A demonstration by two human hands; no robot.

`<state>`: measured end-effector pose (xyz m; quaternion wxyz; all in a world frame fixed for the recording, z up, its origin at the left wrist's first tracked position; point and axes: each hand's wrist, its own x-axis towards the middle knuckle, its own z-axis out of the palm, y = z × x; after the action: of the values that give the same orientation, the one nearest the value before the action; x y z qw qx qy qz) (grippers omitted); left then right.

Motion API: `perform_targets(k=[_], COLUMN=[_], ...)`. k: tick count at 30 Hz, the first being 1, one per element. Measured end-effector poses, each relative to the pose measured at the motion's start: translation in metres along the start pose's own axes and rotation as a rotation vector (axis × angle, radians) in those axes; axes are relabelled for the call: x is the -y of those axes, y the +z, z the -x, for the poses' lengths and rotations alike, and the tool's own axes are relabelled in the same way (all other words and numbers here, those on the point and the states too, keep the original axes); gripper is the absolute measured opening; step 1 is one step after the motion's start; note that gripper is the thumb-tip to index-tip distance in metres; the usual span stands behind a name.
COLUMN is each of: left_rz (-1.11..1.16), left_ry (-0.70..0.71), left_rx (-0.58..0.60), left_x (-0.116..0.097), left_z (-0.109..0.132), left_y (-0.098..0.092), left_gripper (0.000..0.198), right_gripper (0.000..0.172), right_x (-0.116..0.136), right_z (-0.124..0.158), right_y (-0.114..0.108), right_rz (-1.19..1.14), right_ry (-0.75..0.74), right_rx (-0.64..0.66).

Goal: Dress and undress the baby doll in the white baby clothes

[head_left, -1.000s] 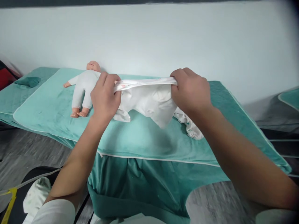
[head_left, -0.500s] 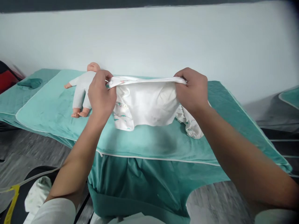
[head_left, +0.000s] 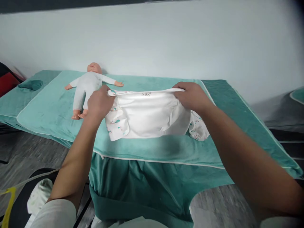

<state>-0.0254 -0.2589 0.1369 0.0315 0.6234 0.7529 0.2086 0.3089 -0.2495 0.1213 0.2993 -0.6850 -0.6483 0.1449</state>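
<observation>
A white baby garment (head_left: 149,117) with small green and red prints is stretched between my hands, its top edge pulled nearly straight. My left hand (head_left: 99,103) is closed on the upper left corner, and my right hand (head_left: 191,97) grips the upper right one. A small printed label shows at the middle of the top edge. One bunched printed part (head_left: 199,128) hangs below my right hand. The fingertips are mostly hidden behind the cloth. Beyond my left hand, a baby doll (head_left: 89,83) in a pale grey suit lies on its back with arms spread.
A light green mat (head_left: 54,107) covers the bed, over a darker green cover (head_left: 152,186). Behind it stands a white wall (head_left: 152,41). At lower left, a white cloth (head_left: 40,194) lies on a black chair (head_left: 20,209) near a yellow strap (head_left: 9,205).
My hands have lowered the garment toward the mat and moved slightly left. Its inside panel hangs flatter, and the label and the doll's other arm now show.
</observation>
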Motion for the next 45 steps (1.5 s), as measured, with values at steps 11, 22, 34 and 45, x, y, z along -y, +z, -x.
perform_targets(k=[11, 22, 34, 45], left_rz=[0.097, 0.021, 0.103, 0.146], left_ry=[0.349, 0.048, -0.041, -0.06], left_rx=[0.143, 0.23, 0.081, 0.054], left_x=[-0.025, -0.029, -0.052, -0.074], left_z=[0.032, 0.014, -0.027, -0.086], left_y=[0.129, 0.189, 0.177, 0.216], left_gripper=[0.041, 0.053, 0.065, 0.066], right_gripper=[0.056, 0.058, 0.076, 0.074], right_x=[0.013, 0.002, 0.001, -0.007], right_z=[0.025, 0.018, -0.007, -0.078], right_y=[0.158, 0.208, 0.211, 0.224], right_rz=[0.172, 0.103, -0.061, -0.062], right_ry=[-0.355, 0.078, 0.047, 0.168], right_rx=[0.032, 0.113, -0.117, -0.206])
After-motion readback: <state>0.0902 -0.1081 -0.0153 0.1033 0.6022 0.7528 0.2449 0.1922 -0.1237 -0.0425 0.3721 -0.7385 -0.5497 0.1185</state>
